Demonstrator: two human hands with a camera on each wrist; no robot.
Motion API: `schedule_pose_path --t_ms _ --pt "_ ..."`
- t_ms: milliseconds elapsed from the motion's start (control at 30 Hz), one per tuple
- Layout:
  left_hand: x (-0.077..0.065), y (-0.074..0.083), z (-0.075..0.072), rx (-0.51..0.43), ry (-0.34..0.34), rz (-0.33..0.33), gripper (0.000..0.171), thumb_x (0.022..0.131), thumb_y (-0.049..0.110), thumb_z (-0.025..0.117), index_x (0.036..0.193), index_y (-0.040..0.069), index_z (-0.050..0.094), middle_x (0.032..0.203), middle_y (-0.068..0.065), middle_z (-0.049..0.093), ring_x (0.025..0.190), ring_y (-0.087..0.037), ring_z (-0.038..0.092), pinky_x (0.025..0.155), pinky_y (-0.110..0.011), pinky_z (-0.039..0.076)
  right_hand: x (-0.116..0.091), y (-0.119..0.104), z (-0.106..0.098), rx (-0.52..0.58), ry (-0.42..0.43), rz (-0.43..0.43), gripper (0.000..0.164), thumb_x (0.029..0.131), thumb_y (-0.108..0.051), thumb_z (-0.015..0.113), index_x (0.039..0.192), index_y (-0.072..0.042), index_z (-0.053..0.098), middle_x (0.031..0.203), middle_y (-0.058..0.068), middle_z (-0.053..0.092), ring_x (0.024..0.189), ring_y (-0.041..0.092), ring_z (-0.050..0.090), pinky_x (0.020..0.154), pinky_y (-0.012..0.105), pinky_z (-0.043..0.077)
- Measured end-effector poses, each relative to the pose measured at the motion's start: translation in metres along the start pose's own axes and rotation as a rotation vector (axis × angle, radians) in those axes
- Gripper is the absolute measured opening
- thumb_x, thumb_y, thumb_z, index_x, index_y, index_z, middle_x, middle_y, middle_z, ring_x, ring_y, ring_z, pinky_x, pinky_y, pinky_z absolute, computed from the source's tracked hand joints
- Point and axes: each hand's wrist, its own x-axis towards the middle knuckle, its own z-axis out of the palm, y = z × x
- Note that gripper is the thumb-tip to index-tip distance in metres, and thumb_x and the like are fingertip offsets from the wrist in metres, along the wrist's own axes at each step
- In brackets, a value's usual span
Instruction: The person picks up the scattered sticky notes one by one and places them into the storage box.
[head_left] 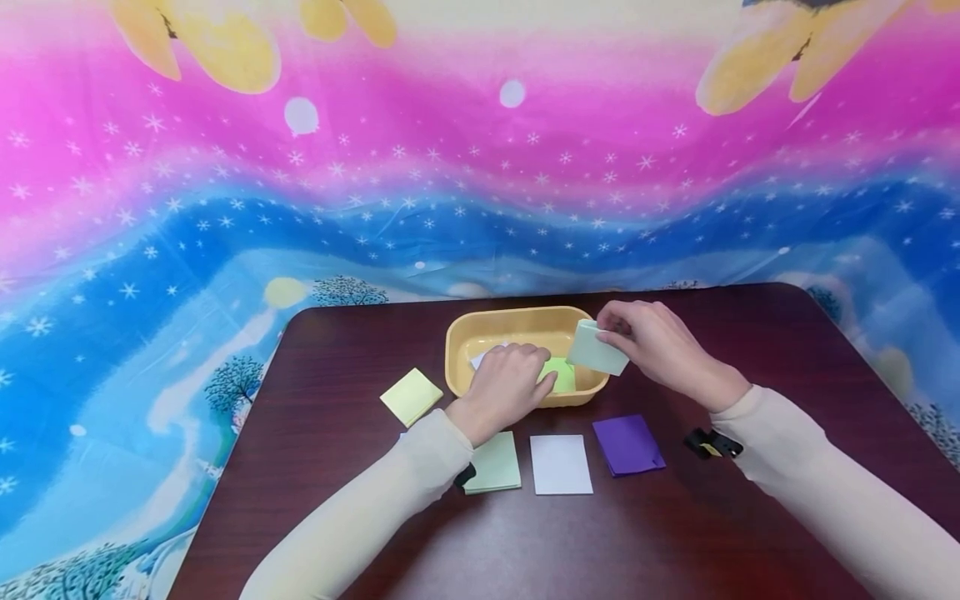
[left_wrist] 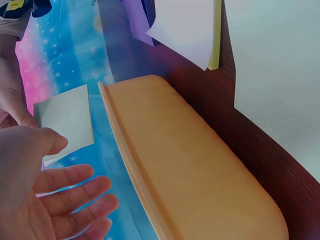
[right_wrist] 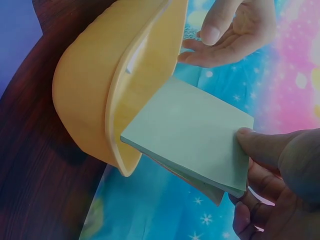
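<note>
My right hand (head_left: 660,346) pinches a pad of pale green sticky notes (head_left: 597,348) by one edge, thumb on top in the right wrist view. The pad (right_wrist: 192,130) tilts beside the right end of a yellow plastic basin (right_wrist: 90,85), and its lower sheets splay apart. Above the basin hovers my left hand (head_left: 506,383), fingers loosely extended and holding nothing in the left wrist view. Inside the basin lie a bright green note pad (head_left: 561,377) and a white piece, partly hidden by the left hand.
Nearer me on the dark wooden table (head_left: 585,550) lie a pale green pad (head_left: 497,462), a white pad (head_left: 562,464) and a purple pad (head_left: 628,445). A light yellow pad (head_left: 412,397) sits left of the basin. A printed cloth (head_left: 450,167) hangs behind.
</note>
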Motion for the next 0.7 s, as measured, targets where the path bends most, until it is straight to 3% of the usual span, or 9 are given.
schedule_pose_path --t_ms 333,700 --pt "-0.001 -0.006 0.002 -0.008 -0.01 -0.014 0.022 0.097 0.035 0.064 0.09 0.016 0.071 0.076 0.002 0.068 0.07 -0.018 0.066 0.064 -0.032 0.053 0.007 0.0 0.008 0.019 -0.021 0.003 0.004 0.092 -0.008 0.073 0.095 -0.008 0.07 0.092 0.01 0.076 0.081 0.022 0.073 0.069 0.037 0.055" --pt "-0.002 -0.013 0.006 -0.007 0.001 -0.038 0.023 0.096 0.033 0.065 0.08 0.016 0.066 0.069 0.003 0.064 0.063 -0.018 0.063 0.057 -0.032 0.048 0.012 0.0 0.016 0.018 -0.031 -0.011 0.005 0.092 -0.01 0.073 0.095 -0.008 0.069 0.09 0.008 0.076 0.08 0.02 0.073 0.068 0.036 0.053"
